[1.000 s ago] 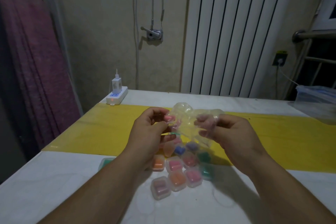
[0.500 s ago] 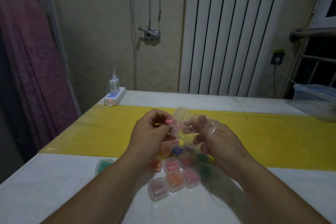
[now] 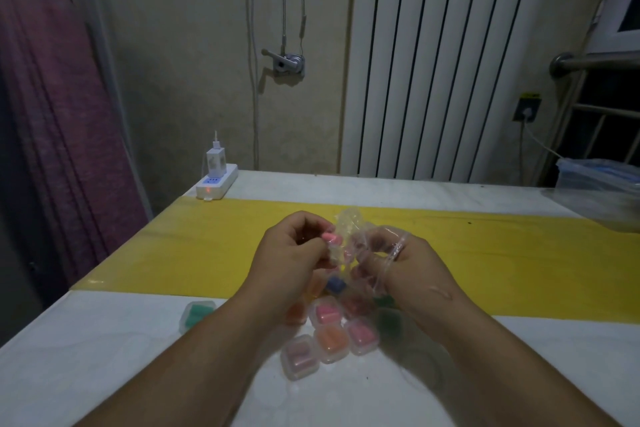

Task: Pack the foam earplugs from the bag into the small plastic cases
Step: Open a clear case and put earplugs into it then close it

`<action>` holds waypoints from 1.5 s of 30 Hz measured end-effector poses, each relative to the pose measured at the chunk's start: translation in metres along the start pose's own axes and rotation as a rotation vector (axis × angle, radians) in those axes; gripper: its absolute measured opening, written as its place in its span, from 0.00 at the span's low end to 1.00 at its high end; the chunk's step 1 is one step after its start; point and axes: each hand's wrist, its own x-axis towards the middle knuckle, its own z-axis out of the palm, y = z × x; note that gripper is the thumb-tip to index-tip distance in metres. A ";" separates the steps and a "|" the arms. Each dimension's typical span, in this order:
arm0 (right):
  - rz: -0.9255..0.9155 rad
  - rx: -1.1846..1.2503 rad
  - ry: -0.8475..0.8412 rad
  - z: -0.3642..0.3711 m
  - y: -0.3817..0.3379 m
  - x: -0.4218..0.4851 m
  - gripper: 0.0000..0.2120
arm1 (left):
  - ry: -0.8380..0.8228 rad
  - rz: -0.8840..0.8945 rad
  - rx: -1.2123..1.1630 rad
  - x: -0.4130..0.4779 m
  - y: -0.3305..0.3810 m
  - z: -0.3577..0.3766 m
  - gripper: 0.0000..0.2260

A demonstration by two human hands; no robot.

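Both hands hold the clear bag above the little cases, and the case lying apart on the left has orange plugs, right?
Not quite. The head view shows the case lying apart on the left holds green plugs, not orange. The rest is right: left hand and right hand hold the clear bag above the little cases.

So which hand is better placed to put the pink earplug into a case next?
Left, probably. The left hand pinches the pink earplug beside the clear bag, over the small plastic cases; the right hand is wrapped in the bag's film.
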 end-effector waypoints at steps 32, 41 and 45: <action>-0.029 0.017 0.002 -0.004 0.002 0.003 0.04 | -0.108 -0.053 -0.036 -0.002 0.001 0.000 0.08; -0.071 -0.025 0.036 0.000 0.005 0.002 0.03 | -0.134 -0.059 -0.090 -0.002 0.001 0.002 0.14; -0.075 -0.060 0.063 0.000 0.006 0.004 0.04 | -0.116 -0.020 0.006 -0.008 0.004 0.003 0.07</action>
